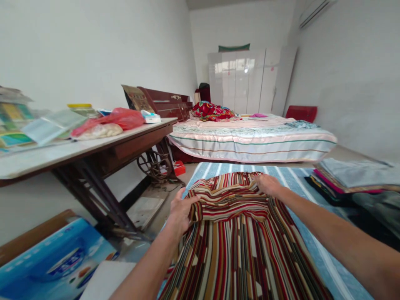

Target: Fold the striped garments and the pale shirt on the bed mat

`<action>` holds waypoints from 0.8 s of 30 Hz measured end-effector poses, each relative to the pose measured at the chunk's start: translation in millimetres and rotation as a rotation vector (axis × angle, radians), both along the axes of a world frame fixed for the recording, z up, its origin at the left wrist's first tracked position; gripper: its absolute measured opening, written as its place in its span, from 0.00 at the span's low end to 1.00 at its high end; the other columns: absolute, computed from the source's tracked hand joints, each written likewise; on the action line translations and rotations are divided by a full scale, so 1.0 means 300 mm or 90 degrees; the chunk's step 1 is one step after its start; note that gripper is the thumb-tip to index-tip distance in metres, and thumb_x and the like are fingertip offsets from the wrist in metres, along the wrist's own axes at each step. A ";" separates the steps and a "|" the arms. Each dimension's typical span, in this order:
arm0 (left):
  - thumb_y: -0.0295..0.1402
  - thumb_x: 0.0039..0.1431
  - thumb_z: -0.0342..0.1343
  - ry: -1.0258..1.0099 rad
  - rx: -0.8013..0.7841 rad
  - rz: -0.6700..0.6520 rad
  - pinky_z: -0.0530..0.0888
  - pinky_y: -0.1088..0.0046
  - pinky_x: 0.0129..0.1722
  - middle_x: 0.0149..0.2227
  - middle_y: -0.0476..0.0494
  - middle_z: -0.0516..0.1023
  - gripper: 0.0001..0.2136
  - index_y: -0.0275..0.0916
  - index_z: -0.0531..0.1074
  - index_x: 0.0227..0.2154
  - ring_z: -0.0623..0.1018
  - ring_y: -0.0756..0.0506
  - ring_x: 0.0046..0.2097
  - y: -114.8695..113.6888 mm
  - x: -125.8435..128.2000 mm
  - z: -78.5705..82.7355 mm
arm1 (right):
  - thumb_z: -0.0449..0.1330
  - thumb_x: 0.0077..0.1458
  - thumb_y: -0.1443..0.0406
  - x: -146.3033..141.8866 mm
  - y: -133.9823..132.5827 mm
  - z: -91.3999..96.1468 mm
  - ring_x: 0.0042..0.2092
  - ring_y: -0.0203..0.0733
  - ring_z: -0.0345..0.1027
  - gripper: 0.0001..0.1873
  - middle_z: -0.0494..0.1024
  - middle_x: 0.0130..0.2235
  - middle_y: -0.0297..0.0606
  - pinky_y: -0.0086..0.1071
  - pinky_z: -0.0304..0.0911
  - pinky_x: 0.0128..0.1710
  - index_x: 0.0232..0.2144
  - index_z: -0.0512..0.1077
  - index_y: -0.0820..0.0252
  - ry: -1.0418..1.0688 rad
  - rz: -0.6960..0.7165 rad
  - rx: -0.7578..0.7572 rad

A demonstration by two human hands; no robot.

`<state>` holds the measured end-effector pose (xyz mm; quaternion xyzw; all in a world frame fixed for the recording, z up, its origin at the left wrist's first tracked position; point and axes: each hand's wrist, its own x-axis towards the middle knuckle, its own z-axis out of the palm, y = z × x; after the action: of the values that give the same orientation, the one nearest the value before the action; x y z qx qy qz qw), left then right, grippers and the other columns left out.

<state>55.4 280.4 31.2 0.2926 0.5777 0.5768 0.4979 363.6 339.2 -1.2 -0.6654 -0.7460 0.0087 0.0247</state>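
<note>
A striped cloth (240, 241) in red, brown, cream and black lies spread on a blue striped sheet (300, 183) in front of me. Its far end is folded back on itself. My left hand (181, 210) grips the left edge of that fold, fingers curled round the fabric. My right hand (267, 184) pinches the fold's right corner. Both forearms reach in from the bottom of the view.
A wooden sewing-machine table (103, 146) with a red bag (125, 118) and papers stands at left. A bed (250, 139) lies ahead, a white wardrobe (250, 79) behind it. Folded clothes (353, 177) are stacked at right. A blue printed box (53, 262) sits bottom left.
</note>
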 end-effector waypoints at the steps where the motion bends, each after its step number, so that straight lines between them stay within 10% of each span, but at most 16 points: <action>1: 0.17 0.42 0.60 -0.017 -0.010 -0.016 0.77 0.68 0.26 0.33 0.45 0.78 0.37 0.43 0.57 0.57 0.78 0.46 0.25 -0.001 0.000 -0.003 | 0.52 0.61 0.60 -0.005 0.038 0.001 0.40 0.39 0.69 0.15 0.74 0.42 0.40 0.38 0.65 0.40 0.47 0.67 0.59 0.004 -0.003 -0.024; 14: 0.18 0.41 0.58 0.073 0.138 -0.059 0.78 0.69 0.30 0.31 0.50 0.79 0.32 0.46 0.66 0.52 0.79 0.43 0.31 -0.067 -0.004 0.041 | 0.55 0.59 0.59 0.015 0.175 -0.078 0.45 0.42 0.67 0.17 0.70 0.48 0.41 0.42 0.66 0.43 0.47 0.66 0.60 0.022 -0.104 -0.093; 24: 0.18 0.43 0.55 0.270 0.019 -0.008 0.74 0.73 0.29 0.28 0.50 0.78 0.31 0.44 0.62 0.53 0.78 0.45 0.28 -0.002 -0.101 -0.060 | 0.55 0.59 0.59 0.004 0.143 -0.111 0.44 0.41 0.67 0.16 0.70 0.47 0.41 0.41 0.66 0.43 0.46 0.67 0.61 0.031 -0.153 -0.023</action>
<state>25.0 279.9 13.3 0.4183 0.6591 0.5077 0.3645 364.9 382.0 -34.3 -0.7497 -0.6600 0.0357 0.0316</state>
